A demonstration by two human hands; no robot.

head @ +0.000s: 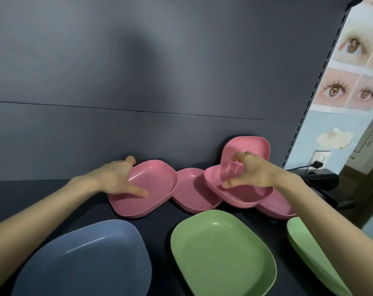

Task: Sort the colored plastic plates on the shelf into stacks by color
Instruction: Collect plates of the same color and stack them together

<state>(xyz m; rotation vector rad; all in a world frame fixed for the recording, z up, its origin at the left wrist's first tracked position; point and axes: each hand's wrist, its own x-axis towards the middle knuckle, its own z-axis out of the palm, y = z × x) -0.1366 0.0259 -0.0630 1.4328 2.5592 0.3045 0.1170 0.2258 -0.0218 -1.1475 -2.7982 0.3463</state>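
Several pink plates lie along the back of the dark shelf (31, 199). My left hand (119, 178) grips the leftmost pink plate (153, 186), thumb inside and fingers behind its far rim. My right hand (251, 171) holds another pink plate (241, 195) by its rim, tilted above two pink plates, one in the middle (189, 193) and one at the right (275, 206). A further pink plate (247, 146) leans upright against the back wall. A blue plate (85, 259) sits front left. A green plate (221, 253) lies front centre, a second green plate (305, 248) partly under my right forearm.
The grey back panel (138, 82) rises right behind the pink plates. A slotted shelf upright (309, 107) marks the right end. Beyond it a black cable and plug (316, 165) lie by a wall socket.
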